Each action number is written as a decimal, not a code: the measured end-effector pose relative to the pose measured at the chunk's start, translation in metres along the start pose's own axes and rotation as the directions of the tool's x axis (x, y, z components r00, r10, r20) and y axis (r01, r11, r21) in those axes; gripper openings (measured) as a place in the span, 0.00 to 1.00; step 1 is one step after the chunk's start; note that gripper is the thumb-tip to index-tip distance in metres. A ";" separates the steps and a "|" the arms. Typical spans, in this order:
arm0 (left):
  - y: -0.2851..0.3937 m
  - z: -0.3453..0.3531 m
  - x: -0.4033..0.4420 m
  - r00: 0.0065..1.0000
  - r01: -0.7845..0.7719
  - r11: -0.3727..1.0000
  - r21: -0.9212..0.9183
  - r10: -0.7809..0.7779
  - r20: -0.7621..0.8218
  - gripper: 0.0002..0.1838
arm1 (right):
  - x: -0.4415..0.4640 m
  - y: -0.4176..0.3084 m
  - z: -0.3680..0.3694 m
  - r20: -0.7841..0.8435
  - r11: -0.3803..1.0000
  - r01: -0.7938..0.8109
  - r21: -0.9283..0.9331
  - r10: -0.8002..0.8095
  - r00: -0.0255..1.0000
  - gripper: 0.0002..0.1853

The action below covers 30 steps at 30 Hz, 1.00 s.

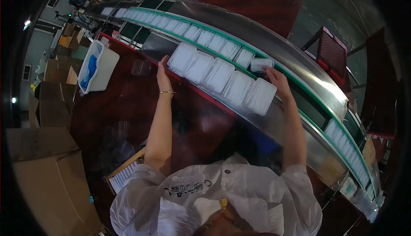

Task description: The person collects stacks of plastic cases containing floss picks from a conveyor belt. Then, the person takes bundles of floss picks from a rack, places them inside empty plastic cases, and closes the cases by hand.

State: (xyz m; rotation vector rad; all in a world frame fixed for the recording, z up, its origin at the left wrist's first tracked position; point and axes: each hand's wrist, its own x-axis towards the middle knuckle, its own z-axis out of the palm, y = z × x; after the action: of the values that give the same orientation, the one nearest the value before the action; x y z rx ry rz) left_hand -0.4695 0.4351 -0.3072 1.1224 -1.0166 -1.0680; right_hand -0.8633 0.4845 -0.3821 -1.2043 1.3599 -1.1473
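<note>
A row of several clear plastic boxes (217, 75) with white contents lies on the metal ledge in front of me. My left hand (163, 76) is upright at the row's left end, fingers stretched out, beside the end box (182, 58). My right hand (278, 81) reaches past the right end box (260, 97). Its curled fingertips are on a single clear plastic box (261, 64) that sits askew on the conveyor. The thumb side of that grip is partly hidden.
A green-railed conveyor (308, 97) curves past, carrying more filled boxes (192, 33) upper left and others (347, 149) lower right. A white bin (107, 70) with blue material stands left. Cardboard boxes (49, 176) lie lower left, near a tray of white tubes (124, 177). A red crate (332, 54) is at right.
</note>
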 end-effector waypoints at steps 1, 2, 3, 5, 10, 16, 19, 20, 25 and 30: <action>0.022 0.006 -0.003 1.000 -0.009 1.000 0.005 0.009 -0.004 0.29 | 0.000 0.009 -0.017 -0.040 0.997 0.076 0.032 -0.074 0.996 0.15; 0.041 0.011 -0.006 0.990 -0.101 0.982 0.161 0.083 0.110 0.29 | -0.008 0.001 -0.024 -0.035 0.996 0.076 0.036 -0.074 0.997 0.15; 0.057 0.017 -0.007 0.963 -0.206 0.932 0.298 0.138 0.233 0.29 | -0.018 -0.014 -0.033 -0.156 0.987 0.063 -0.150 -0.086 0.984 0.17; 0.081 0.032 -0.013 0.858 -0.431 0.752 0.499 0.170 0.484 0.29 | -0.025 -0.015 -0.041 -0.259 0.817 0.227 -0.531 -0.411 0.874 0.23; 0.119 0.084 -0.041 0.686 -0.614 0.532 0.584 -0.007 0.728 0.39 | 0.000 -0.058 -0.039 0.303 0.486 0.438 -0.757 -0.333 0.893 0.24; 0.121 0.115 -0.076 0.585 -0.706 0.240 0.666 -0.333 0.740 0.54 | 0.075 -0.073 -0.048 0.633 0.670 0.361 -0.649 0.211 0.745 0.21; 0.115 0.123 -0.079 0.585 -0.722 0.186 0.666 -0.349 0.732 0.55 | 0.091 -0.042 -0.015 0.842 0.465 0.786 -0.407 -0.143 0.520 0.20; 0.111 0.126 -0.079 0.581 -0.728 0.186 0.660 -0.344 0.738 0.55 | 0.090 -0.041 -0.011 0.839 0.460 0.786 -0.414 -0.144 0.526 0.20; 0.107 0.151 -0.108 0.614 -0.752 -0.011 0.659 -0.376 0.694 0.57 | 0.042 -0.048 -0.021 0.654 0.310 0.619 -0.722 0.014 0.756 0.25; 0.110 0.178 -0.136 0.599 -0.766 -0.054 0.640 -0.419 0.682 0.58 | -0.013 -0.062 -0.088 0.416 0.836 0.423 -0.349 -0.266 0.870 0.29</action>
State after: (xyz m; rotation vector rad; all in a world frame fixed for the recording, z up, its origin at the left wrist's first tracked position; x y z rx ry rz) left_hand -0.6549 0.5481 -0.1833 1.4612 -3.0582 -0.1644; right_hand -0.9437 0.4975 -0.3105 -1.9504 1.1691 -0.8251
